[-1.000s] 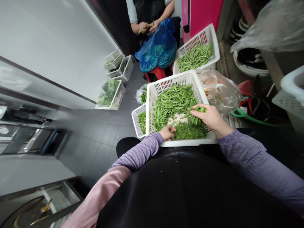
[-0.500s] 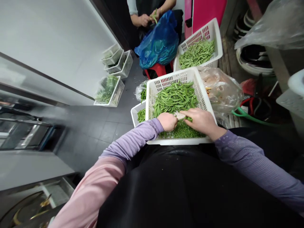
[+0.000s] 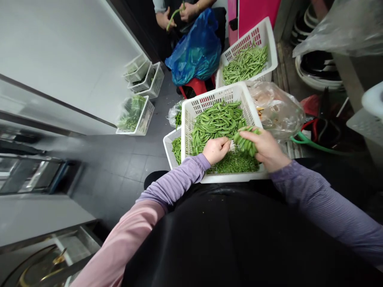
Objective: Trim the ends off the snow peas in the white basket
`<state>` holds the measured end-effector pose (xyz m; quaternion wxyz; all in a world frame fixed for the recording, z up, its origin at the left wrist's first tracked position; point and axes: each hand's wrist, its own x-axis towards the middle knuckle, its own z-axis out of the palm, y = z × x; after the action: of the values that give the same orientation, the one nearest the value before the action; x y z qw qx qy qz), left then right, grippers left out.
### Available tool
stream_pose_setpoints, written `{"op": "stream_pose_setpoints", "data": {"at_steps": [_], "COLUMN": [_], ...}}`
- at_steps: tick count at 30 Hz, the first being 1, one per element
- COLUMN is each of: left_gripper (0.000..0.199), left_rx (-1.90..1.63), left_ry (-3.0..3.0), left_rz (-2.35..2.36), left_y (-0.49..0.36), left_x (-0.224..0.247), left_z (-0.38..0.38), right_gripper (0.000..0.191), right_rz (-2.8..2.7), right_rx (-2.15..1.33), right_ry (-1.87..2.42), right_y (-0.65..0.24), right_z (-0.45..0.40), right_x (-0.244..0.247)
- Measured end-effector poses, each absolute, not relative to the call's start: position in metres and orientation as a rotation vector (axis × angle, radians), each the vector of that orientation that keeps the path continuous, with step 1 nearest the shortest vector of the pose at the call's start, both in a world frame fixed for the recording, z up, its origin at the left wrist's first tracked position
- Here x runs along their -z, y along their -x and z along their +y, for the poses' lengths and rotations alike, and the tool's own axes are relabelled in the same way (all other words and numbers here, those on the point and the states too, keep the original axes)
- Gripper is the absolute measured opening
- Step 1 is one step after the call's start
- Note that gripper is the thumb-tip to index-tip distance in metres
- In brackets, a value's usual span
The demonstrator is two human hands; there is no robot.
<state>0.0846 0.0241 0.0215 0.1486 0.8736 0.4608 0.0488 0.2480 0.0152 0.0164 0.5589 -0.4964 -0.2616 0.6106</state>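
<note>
A white plastic basket [image 3: 196,104] is in front of my lap, with a heap of snow peas [image 3: 217,123] in its far part. Small green trimmings [image 3: 236,163] cover the near part. My right hand [image 3: 266,147], at the basket's right side, is wrapped round a bunch of snow peas [image 3: 245,141]. Just left of it, my left hand [image 3: 216,150] is closed over the basket, its fingertips pinched together. Whatever those fingertips hold, if anything, is too small to make out.
Behind stands another white basket [image 3: 271,48] of green beans. A blue plastic bag [image 3: 194,52] is on a red stool [image 3: 196,85], where a co-worker's hands [image 3: 187,12] hold a long bean. A clear bag [image 3: 275,107] and scissors [image 3: 314,125] are at right, smaller baskets [image 3: 145,119] at left.
My right hand has lifted slightly right and now shows a full bunch of snow peas. My left hand has separated from it. The co-worker's hands have moved apart along a bean.
</note>
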Motion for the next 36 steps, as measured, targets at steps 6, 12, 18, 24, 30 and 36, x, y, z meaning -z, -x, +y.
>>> {"op": "stream_pose_setpoints", "data": {"at_steps": [6, 12, 18, 24, 30, 36], "left_gripper": [0.054, 0.034, 0.026, 0.012, 0.016, 0.017], "left_rx": [0.752, 0.761, 0.538, -0.075, -0.091, -0.074], "left_ry": [-2.291, -2.172, -2.212, -2.304, -2.417, -2.218], "left_rz": [1.213, 1.578, 1.612, 1.386, 1.362, 1.402], "left_y": [-0.046, -0.053, -0.046, -0.057, -0.066, -0.075], "left_x": [0.041, 0.081, 0.054, -0.004, -0.035, -0.066], "left_z": [0.02, 0.039, 0.039, 0.021, 0.013, 0.019], "right_gripper": [0.006, 0.028, 0.027, 0.035, 0.029, 0.018], "right_rz": [-0.437, -0.568, -0.757, -1.49, -1.735, -1.967], "right_rx": [-1.444, -1.689, -1.584, -1.313, -0.977, -0.621], "right_ry": [0.941, 1.004, 1.39, 1.627, 1.55, 1.468], "right_y": [-0.291, -0.265, -0.248, -0.228, -0.228, -0.234], "right_z": [0.034, 0.027, 0.024, 0.016, 0.007, -0.002], "right_x": [-0.024, -0.025, -0.009, -0.002, 0.002, -0.008]}}
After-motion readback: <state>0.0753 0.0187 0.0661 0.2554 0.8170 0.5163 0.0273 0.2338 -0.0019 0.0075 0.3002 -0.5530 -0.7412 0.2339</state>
